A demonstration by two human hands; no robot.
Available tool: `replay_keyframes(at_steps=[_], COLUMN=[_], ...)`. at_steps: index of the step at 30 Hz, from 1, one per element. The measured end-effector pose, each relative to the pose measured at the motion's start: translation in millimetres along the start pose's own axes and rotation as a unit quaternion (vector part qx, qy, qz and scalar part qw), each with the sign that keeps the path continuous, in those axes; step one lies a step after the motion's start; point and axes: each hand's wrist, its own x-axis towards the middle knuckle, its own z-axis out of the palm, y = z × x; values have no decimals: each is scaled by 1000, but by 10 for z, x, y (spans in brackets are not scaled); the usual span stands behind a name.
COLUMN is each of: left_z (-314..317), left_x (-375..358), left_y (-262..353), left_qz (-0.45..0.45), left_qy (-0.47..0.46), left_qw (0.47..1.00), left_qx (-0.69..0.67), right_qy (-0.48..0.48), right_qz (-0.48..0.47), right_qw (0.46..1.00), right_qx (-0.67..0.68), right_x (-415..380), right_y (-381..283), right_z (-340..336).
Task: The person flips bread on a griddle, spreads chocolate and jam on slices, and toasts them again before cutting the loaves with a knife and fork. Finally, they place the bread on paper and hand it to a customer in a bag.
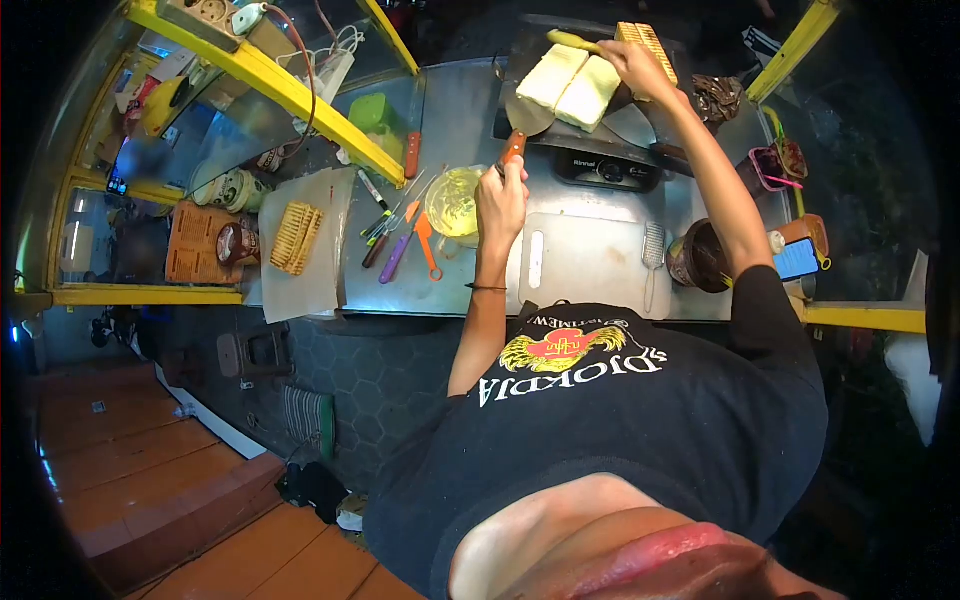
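My left hand (502, 203) is wrapped round the wooden handle of a wide metal scraper (530, 115), whose blade lies at the left edge of the pale bread slabs (570, 84) on the black griddle (530, 52). Over the far side of the slabs, my right hand (636, 68) grips a yellow-green handled tool (572, 41). A second scraper (632, 127) rests at the right of the slabs. Toasted ridged bread (650, 48) lies behind my right hand. The stove (606, 170) sits under the griddle.
Left of my left forearm are a tub of yellow spread (457, 203), a purple-handled knife (394, 260) and toasted bread (297, 238) on paper (310, 285). A metal tray (585, 262) lies before the stove, beside a dark jar (699, 256). Yellow frame bars (300, 100) border the counter.
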Motion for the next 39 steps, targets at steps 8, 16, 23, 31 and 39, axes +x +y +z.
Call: replay_keyframes(at_steps=[8,16,23,31,39], left_z=[155,449,594,952,843], left_x=[41,-9,-227,299,564], left_y=[-146,-216,-301,-464,-59], left_qz=[40,78,86,86,67], left_qy=[-14,-26,-41,-110,-108], left_qw=[999,996,995,989,992], left_qx=[2,-27,-26,-46,14], right_qy=[-83,-233,-321,-171,-97], right_qz=[-100,-158,-160,-21,389], right_qw=[991,952,911,984,912], right_qx=[-14,-122,205,46,-90], right_x=[197,-63,-107,-527,-1668], right_y=[-102,-948,-1701,-1716,-737], right_z=[-62,-423,-13,-219,-569])
